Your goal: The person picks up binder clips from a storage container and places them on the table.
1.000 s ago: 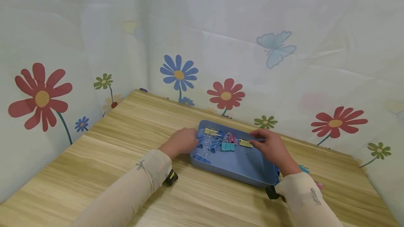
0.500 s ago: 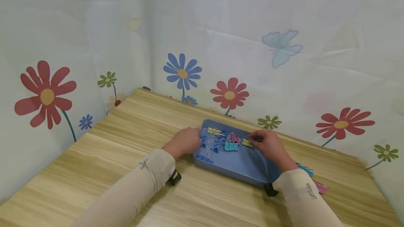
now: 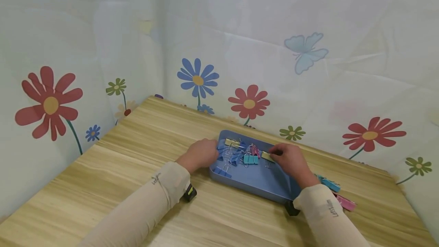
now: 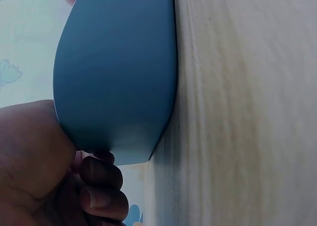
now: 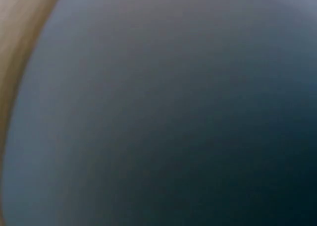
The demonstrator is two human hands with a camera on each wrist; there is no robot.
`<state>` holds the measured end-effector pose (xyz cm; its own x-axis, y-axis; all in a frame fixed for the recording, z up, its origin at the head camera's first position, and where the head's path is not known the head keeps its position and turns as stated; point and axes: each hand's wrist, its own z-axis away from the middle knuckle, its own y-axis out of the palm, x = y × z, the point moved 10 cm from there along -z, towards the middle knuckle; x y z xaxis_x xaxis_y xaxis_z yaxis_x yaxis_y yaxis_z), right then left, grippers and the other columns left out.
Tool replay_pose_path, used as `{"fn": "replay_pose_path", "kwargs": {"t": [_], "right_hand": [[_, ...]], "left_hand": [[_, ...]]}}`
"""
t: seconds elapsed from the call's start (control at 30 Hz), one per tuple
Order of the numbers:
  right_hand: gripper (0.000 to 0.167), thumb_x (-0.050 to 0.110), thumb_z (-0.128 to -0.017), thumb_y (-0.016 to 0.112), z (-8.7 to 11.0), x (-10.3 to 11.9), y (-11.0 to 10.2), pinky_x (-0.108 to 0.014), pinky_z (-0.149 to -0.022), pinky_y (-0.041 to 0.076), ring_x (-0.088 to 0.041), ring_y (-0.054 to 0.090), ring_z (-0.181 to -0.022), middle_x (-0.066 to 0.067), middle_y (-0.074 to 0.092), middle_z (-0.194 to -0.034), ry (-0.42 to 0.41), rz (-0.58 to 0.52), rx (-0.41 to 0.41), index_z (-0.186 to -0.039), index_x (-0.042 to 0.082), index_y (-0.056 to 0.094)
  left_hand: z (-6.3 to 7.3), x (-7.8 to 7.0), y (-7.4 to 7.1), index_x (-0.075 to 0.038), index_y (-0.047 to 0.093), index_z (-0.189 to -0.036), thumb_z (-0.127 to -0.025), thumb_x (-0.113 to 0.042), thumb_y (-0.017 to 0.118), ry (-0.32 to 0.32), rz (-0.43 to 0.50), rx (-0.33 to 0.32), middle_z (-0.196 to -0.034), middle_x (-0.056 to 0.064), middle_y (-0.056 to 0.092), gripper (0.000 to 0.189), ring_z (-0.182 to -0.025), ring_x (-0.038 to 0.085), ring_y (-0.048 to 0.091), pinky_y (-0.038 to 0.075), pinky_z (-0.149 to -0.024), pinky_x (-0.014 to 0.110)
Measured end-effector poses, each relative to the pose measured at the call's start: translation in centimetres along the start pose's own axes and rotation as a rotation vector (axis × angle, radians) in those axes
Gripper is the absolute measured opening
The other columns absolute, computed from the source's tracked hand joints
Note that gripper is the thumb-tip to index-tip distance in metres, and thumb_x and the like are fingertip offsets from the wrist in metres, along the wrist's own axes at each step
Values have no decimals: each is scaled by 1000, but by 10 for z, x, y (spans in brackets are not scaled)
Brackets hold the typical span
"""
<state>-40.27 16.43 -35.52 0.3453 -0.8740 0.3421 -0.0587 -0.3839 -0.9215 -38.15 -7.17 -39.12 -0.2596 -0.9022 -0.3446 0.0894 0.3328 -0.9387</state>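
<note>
Yellow binder clip (image 3: 266, 156): inside blue tray (image 3: 240, 186), about 1 o'clock of tray centre (12 = far edge, head view). Right hand (image 3: 291, 162) over it, thumb and fingertip seemingly pinching its right end; right wrist view too blurred to confirm. Cannot tell whether clip touches tray floor. Left hand (image 3: 201, 153) at tray's 10 o'clock, fingers curled, gripping the end wall.

Rest of tray: pink clip (image 3: 255, 150) near 12, teal clip (image 3: 251, 159) touching or just beside it at 11, second yellow clip (image 3: 232, 142) between 10 and 11, blue clips (image 3: 235, 159) clustered 9 to 10. Outside, on worktop (image 3: 137, 144), more clips toward 3 to 4 o'clock: outer teal clip (image 3: 330, 184), outer pink clip (image 3: 346, 203).

Judgement: step in hand is handling one clip, tray steadied. Next move calls for a sure pinch and clearance from the neighbours' wire loops.
</note>
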Motion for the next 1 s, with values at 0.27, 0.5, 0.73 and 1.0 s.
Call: {"fn": "replay_pose_path", "kwargs": {"t": [0.27, 0.5, 0.73, 1.0], "right_hand": [[10, 11, -87, 69, 5, 8, -2, -32, -63, 51, -16, 64, -74, -5, 74, -86, -64, 38, -52, -92, 9, 77], [11, 10, -87, 68, 11, 5, -12, -31, -62, 50, -18, 66, -78, -9, 74, -95, -57, 4, -101, -93, 10, 78], [12, 15, -90, 67, 23, -1, -30, -32, -67, 50, -22, 67, -86, -8, 73, -102, -16, -52, -122, -96, 13, 77], [14, 19, -90, 67, 34, -13, -61, -31, -66, 52, -25, 69, -85, -12, 74, -98, 71, -124, -171, -98, 10, 76]], "left_hand": [[0, -2, 1, -2, 61, -115, -97, -20, 46, 5, -8, 14, -102, 14, 68, 30, -83, 22, 61, 53, -81, 43], [0, 1, 3, -1, 61, -115, -96, -19, 45, 5, -1, 13, -105, 16, 68, 31, -90, 26, 64, 53, -85, 44], [-3, 2, 5, -2, 61, -112, -96, -20, 45, 20, -10, 2, -100, 16, 67, 29, -87, 25, 63, 53, -82, 44], [-3, 1, 4, -2, 61, -115, -96, -19, 46, 16, 2, 4, -102, 16, 68, 31, -86, 25, 62, 53, -82, 44]]}}
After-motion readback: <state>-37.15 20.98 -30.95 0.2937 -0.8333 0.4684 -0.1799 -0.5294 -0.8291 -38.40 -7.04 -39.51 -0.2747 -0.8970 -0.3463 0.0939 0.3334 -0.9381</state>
